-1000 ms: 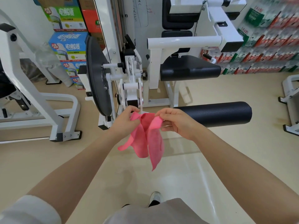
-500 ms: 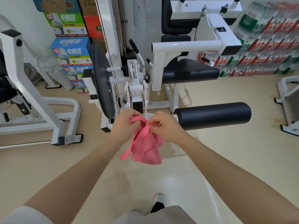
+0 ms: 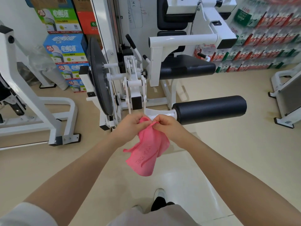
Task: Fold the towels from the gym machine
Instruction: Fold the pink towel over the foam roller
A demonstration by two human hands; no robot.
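Note:
A small pink towel (image 3: 145,154) hangs in the air in front of me, bunched at its top edge and drooping down with embossed lettering showing. My left hand (image 3: 130,123) pinches the towel's top on the left side. My right hand (image 3: 167,126) pinches the top right beside it, the two hands almost touching. Just behind them stands the white gym machine (image 3: 135,82) with its black roller pad (image 3: 210,110) to the right.
A black weight disc (image 3: 99,75) hangs on the machine's left. Another white machine frame (image 3: 37,101) stands at the left, a third (image 3: 285,95) at the right edge. Stacked drink boxes (image 3: 65,48) and bottle packs (image 3: 263,39) line the back wall. My shoe (image 3: 160,194) is on the beige floor.
My hands came together from holding the towel spread apart, bringing its top corners side by side. The towel now hangs longer and doubled below them.

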